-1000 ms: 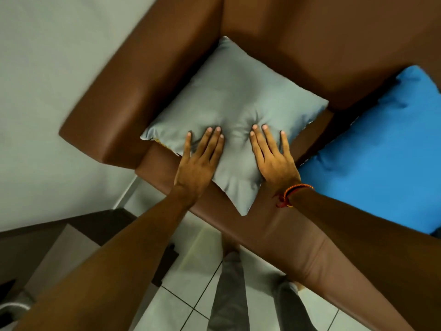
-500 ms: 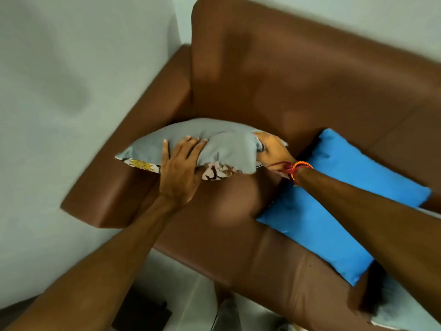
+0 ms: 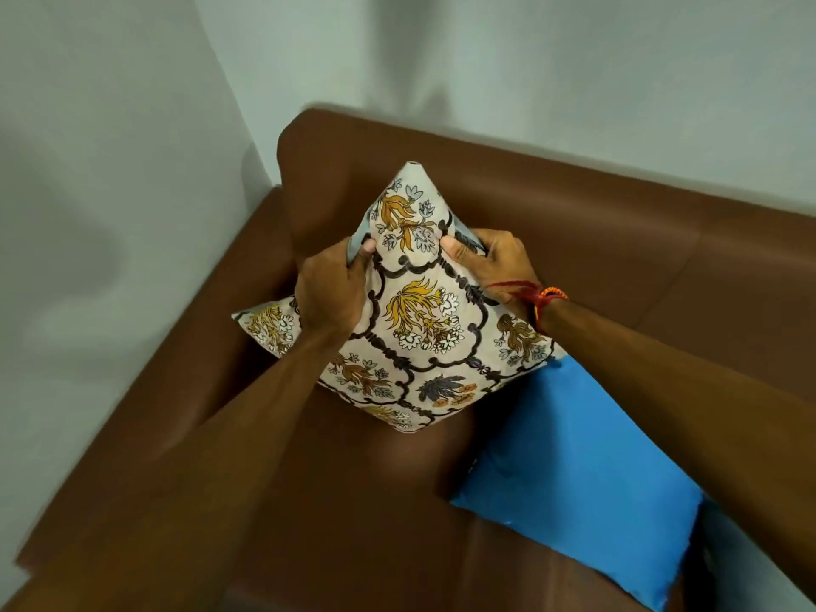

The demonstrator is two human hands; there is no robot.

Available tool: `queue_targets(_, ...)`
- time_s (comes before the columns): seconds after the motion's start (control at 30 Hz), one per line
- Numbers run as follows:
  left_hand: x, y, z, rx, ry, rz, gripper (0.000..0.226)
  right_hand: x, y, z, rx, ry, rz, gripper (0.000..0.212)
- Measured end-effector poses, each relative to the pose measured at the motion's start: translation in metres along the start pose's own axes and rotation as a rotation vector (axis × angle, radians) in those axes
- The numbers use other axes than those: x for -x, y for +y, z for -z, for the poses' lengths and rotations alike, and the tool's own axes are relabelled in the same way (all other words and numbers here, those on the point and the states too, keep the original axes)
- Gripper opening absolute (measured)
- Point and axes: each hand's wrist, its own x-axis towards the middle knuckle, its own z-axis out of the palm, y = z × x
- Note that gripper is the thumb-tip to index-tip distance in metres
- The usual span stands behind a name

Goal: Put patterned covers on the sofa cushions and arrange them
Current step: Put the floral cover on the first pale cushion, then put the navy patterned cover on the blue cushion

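Floral-print cushion (image 3: pixel 419 320), soft & prob. light, was pinched near its far corner by left hand (image 3: pixel 329 291) & right hand (image 3: pixel 496 267), over brown sofa (image 3: pixel 618 258).

cushions: 1 floral patterned square cushion (image 3: pixel 415 320); 1 plain bright blue fabric cushion (image 3: pixel 569 470) | sofas: 1 brown leather sofa (image 3: pixel 574 223) | hands: 2

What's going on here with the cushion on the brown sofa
A person is holding a floral patterned cushion up on one corner over the brown sofa, near its armrest end. The left hand and right hand both grip the cushion's upper part, thumbs pressed on the printed face. A plain blue cushion lies flat on the seat just beside it, without a patterned cover. The patterned one looks about ready to be set in place.
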Motion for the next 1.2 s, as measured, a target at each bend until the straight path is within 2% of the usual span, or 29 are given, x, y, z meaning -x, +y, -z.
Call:
queue_targets(0.2,-0.011,-0.017,-0.019,0.045,0.001,0.082,0.049,-0.014,0.020,-0.013,0.074,0.042,-0.012,0.049)
queue_targets(0.4,-0.009,-0.011,-0.017,0.089,0.039,0.071,0.041,0.010,0.039,-0.003,0.080,-0.035,-0.057,0.046)
queue_targets(0.47,0.004,0.001,-0.019,0.050,0.008,0.040,0.041,0.025,0.053,0.011,0.085,-0.089,-0.078,0.052)
queue_targets(0.57,0.033,0.018,-0.028,0.004,-0.047,0.005,0.055,0.052,0.080,0.039,0.213,-0.190,-0.098,0.063)
queue_targets(0.67,0.074,0.035,-0.044,-0.269,-0.051,-0.116,0.064,0.091,0.115,0.074,0.438,-0.262,-0.085,0.067)
queue_targets(0.73,0.109,0.048,-0.060,-0.382,-0.133,-0.261,0.067,0.119,0.140,0.098,0.569,-0.290,-0.040,0.067)
queue_targets(0.8,0.147,0.058,-0.078,-0.392,-0.290,-0.418,0.070,0.146,0.162,0.118,0.713,-0.352,0.016,0.069)
queue_targets(0.9,0.219,0.081,-0.123,-0.439,-0.509,-0.626,0.073,0.203,0.208,0.154,1.055,-0.483,0.072,0.084)
queue_targets(0.97,0.266,0.093,-0.150,-0.474,-0.629,-0.705,0.080,0.240,0.234,0.173,1.200,-0.466,0.130,0.098)
queue_targets(1.03,0.306,0.097,-0.169,-0.520,-0.702,-0.744,0.087,0.272,0.257,0.183,1.304,-0.396,0.302,0.103)
queue_targets(1.07,0.326,0.100,-0.179,-0.551,-0.721,-0.748,0.091,0.289,0.273,0.187,1.361,-0.365,0.402,0.100)
queue_targets(1.13,0.352,0.099,-0.192,-0.619,-0.704,-0.727,0.098,0.313,0.297,0.184,1.444,-0.303,0.597,0.080)
queue_targets(1.2,0.372,0.097,-0.205,-0.688,-0.664,-0.703,0.102,0.329,0.316,0.173,1.452,-0.227,0.697,0.061)
